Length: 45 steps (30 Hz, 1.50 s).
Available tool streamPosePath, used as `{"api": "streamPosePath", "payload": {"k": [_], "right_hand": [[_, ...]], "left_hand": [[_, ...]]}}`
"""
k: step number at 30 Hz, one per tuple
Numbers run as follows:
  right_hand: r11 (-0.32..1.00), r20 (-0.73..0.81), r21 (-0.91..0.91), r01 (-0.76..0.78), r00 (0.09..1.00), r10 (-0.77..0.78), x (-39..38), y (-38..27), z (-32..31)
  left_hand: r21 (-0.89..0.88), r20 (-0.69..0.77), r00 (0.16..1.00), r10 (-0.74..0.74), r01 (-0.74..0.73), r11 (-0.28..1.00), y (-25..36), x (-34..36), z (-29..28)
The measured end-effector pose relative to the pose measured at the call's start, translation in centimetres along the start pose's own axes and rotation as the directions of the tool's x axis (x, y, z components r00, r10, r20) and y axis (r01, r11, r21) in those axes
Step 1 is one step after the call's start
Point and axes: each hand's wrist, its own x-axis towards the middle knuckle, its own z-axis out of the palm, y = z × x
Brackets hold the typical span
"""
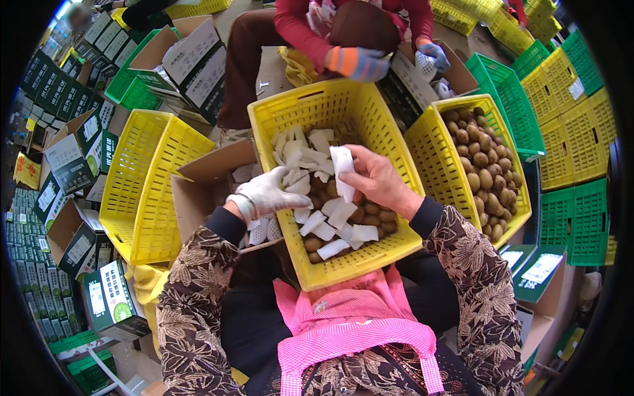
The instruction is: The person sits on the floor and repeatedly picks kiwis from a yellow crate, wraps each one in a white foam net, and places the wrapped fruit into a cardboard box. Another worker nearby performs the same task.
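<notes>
My right hand [382, 177], bare, pinches a flattened white foam sleeve [343, 173] upright over the yellow crate [356, 269] in front of me. Many more white foam sleeves [309, 153] lie loose in that crate, on top of brown kiwifruit [374, 216] that show between them. At the crate's left rim is my left hand [266, 193] in a white glove, its fingers apart and nothing seen in them. Just below it, an open cardboard box [212, 173] holds several pieces wrapped in white foam netting [264, 229]; their contents are mostly hidden.
A yellow crate full of kiwifruit [487, 173] stands at the right. On the left is another yellow crate [146, 188]. Across from me sits a person in gloves [360, 63], holding a netted piece beside a carton [411, 82]. Green and yellow crates [571, 218] are stacked far right.
</notes>
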Motion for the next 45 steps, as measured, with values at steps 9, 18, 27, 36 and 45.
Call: {"api": "streamPosePath", "payload": {"k": [9, 18, 27, 36, 45], "right_hand": [[0.979, 0.066, 0.203, 0.011, 0.998, -0.025, -6.5, -4.2, -2.7], [0.445, 0.005, -0.774, 0.449, 0.709, -0.706, -7.3, -4.9, -5.9], [0.615, -0.116, -0.747, 0.252, 0.862, -0.494, -7.2, -4.8, -5.9], [0.831, -0.135, -0.53, 0.17, 0.951, -0.28, -5.8, -3.1, -8.0], [0.974, -0.115, 0.149, -0.171, 0.975, 0.189, -5.2, -0.4, -11.6]], "left_hand": [[-0.886, -0.055, 0.906, 0.42, -0.238, 0.398, 9.4, -2.7, 5.4], [-0.842, -0.322, 0.94, 0.11, -0.337, 0.42, 12.7, -1.6, 11.0], [-0.513, -0.468, 0.852, 0.233, -0.477, 0.714, 13.0, 0.1, 9.9], [-0.787, -0.302, 0.943, 0.142, -0.331, 0.521, 12.5, 2.9, 11.1], [-0.96, -0.213, 0.861, 0.462, -0.273, 0.067, 9.2, 9.5, 14.2]]}}
